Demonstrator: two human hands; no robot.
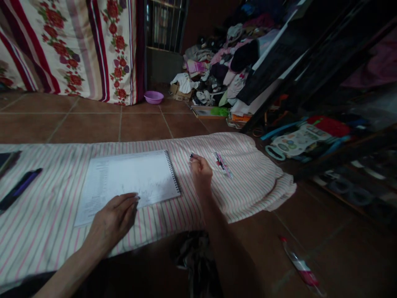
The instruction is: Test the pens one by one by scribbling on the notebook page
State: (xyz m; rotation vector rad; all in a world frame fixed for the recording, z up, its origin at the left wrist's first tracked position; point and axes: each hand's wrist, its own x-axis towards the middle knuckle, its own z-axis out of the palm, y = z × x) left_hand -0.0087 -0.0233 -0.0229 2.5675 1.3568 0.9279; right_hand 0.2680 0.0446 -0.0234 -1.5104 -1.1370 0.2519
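Observation:
A spiral notebook lies open to a pale page with faint marks, its wire binding on the right. My left hand rests on the notebook's lower edge, fingers stretched out and holding nothing visible. Just right of the binding, my right hand is closed in a pinch above the striped cloth. A small dark tip shows at its fingertips; I cannot make out what it is. Beside this hand lies a small bundle of slim, colourful items, possibly pens.
A long black and purple object and the corner of a dark flat object lie at left. Beyond are a floral curtain, a purple basin and piled clothes. A clear bottle with red parts lies on the floor.

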